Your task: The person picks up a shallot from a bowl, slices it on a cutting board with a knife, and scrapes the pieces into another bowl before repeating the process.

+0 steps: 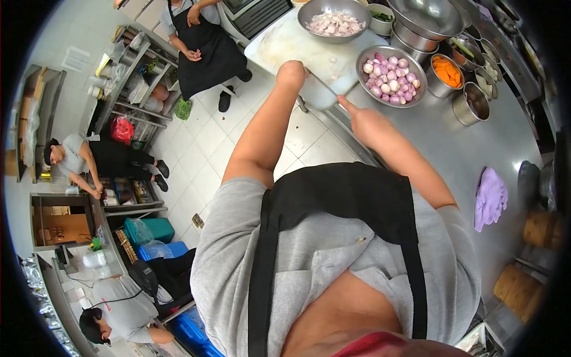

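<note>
My left hand (291, 75) is closed round the handle of a knife (323, 85), whose blade slants down to the right over the near corner of a white cutting board (275, 50). My right hand (370, 124) is at the blade's far end, its index finger stretched to the tip and its other fingers curled; what they hold, if anything, is hidden. Right of the board, a metal bowl holds peeled purple-white shallots (391, 78). Another bowl, on the board's far part, holds sliced pale pieces (336, 24).
Orange pieces (447, 71) fill a metal container at the right, beside stacked bowls (425, 21) and a metal pot (471, 104). A purple cloth (491, 198) lies on the steel counter (443, 154). One person (202, 47) stands beyond the board; two more are at the left.
</note>
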`<action>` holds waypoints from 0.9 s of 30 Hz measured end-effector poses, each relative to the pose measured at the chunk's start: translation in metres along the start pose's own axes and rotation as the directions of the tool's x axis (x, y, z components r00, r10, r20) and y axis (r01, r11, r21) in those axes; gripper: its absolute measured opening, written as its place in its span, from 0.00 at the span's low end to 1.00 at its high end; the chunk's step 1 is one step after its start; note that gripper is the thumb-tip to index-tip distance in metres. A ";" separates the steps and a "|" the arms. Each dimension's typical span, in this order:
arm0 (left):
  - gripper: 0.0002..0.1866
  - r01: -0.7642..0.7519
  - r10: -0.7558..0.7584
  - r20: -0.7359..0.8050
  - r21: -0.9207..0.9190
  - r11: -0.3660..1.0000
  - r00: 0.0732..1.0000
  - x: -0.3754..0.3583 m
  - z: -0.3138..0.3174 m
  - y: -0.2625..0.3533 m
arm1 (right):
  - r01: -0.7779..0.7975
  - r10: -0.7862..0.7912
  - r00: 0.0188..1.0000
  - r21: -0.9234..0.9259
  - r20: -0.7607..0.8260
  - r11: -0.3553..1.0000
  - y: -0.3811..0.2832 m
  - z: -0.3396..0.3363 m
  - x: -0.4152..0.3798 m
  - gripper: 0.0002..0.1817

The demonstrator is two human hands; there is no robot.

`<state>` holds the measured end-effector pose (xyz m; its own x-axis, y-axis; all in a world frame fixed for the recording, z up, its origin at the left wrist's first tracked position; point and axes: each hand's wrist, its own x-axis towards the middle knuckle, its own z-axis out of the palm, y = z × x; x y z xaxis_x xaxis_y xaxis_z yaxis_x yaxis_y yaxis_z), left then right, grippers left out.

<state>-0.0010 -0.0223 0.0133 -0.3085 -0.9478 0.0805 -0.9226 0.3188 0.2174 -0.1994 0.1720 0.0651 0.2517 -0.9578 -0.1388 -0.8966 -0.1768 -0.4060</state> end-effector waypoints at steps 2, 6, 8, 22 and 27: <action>0.10 0.020 -0.019 0.008 -0.030 0.999 1.000 -0.004 0.001 -0.005 | 0.016 -0.016 1.000 0.006 -0.011 1.000 -0.004 0.006 -0.002 0.34; 0.11 0.004 -0.004 0.001 -0.068 0.998 1.000 -0.001 -0.003 -0.001 | -0.028 0.028 0.999 -0.011 0.017 1.000 -0.007 -0.003 -0.006 0.35; 0.11 -0.015 0.016 -0.064 0.008 1.000 0.998 -0.007 0.002 -0.003 | -0.029 0.030 0.999 -0.012 0.040 1.000 -0.009 0.005 -0.010 0.35; 0.09 0.013 -0.013 -0.003 -0.053 0.998 1.000 -0.007 -0.001 -0.002 | -0.038 0.037 0.999 -0.031 -0.023 0.999 -0.010 0.005 -0.013 0.35; 0.09 0.017 -0.017 0.002 -0.066 0.998 1.000 -0.007 0.000 -0.003 | -0.067 0.067 0.997 0.024 0.030 0.997 -0.013 0.001 -0.016 0.35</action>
<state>0.0041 -0.0166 0.0118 -0.2932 -0.9531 0.0752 -0.9105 0.3024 0.2821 -0.1915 0.1896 0.0713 0.2022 -0.9603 -0.1924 -0.9026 -0.1064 -0.4172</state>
